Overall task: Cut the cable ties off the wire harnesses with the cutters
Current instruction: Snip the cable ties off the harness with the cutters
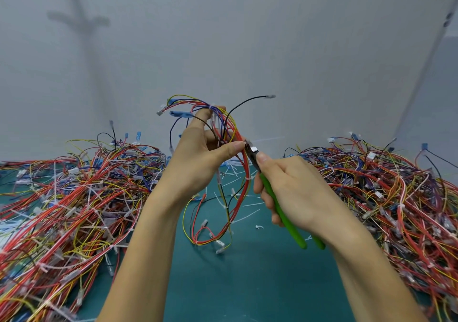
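The left hand (198, 158) pinches a wire harness (230, 133), held raised above the green mat (247, 284). The right hand (297, 193) grips the green-handled cutters (275, 198), whose tip touches the harness beside the left thumb. Heaps of harnesses (69, 210) lie on both sides, cut cable ties (247, 215) between them.

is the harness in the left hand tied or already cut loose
Tied: the left hand grips the wire harness, and a white cable tie binds its red wires below the cutters.
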